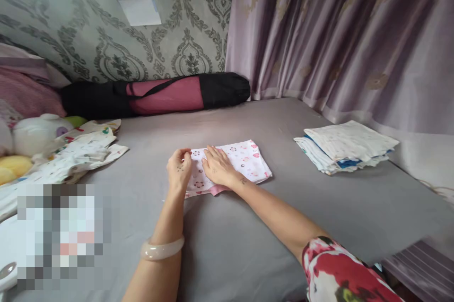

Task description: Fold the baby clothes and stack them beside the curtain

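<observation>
A folded white cloth with a pink and red print (244,160) lies flat on the grey bed sheet, in the middle of the view. A bit of plain pink fabric shows under its near edge. At the cloth's left edge my left hand (179,169) has its fingers curled in, pinching the fabric there; the fingertips are partly hidden. My right hand (219,168) rests palm down on top of the cloth, fingers stretched out and pressed flat.
A stack of folded cloths (347,146) stands to the right. Loose printed garments (88,151) and a white plush toy (39,134) lie at the left. Against the wall is a long black and pink bag (166,96). Purple curtains (319,32) hang at the right.
</observation>
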Available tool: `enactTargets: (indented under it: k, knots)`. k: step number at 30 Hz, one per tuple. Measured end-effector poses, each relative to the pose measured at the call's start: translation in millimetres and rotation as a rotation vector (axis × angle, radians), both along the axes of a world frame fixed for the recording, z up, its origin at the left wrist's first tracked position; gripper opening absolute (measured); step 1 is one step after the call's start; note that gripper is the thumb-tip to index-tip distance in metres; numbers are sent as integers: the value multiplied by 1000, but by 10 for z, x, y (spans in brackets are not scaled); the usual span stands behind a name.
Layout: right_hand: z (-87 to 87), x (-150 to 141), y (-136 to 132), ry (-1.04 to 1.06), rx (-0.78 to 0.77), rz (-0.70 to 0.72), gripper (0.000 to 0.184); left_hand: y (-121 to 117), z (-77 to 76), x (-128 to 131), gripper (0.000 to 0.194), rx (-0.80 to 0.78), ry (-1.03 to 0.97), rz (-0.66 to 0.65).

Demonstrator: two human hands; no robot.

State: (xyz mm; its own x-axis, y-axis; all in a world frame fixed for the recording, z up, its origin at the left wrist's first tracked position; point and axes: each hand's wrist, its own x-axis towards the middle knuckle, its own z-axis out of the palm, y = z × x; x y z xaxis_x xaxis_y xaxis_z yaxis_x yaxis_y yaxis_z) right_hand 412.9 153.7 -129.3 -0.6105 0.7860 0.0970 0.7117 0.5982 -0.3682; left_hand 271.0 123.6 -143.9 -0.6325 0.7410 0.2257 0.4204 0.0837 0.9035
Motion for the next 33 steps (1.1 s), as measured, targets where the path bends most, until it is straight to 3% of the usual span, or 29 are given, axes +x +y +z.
enactTargets:
  k: [6,13,21,26,30,33]
  knots:
    - [-33,335,-10,-78,72,-15,54,2,18,72,18,-94,112,-38]
    - [-217,315,-13,-44,104,-32,55,6,12,164,25,-214,359,-178]
    - [29,563,149,-64,-113,125,55,3,-133,230,36,-203,653,-304]
    - [16,770,193,-124,16,34,53,-17,-201,286,48,-278,785,-349]
    - [-82,781,163,-146,77,19,52,-43,-158,355,51,-442,834,-359]
    - [-99,767,150,-135,88,16,52,-49,-121,373,50,-470,854,-368]
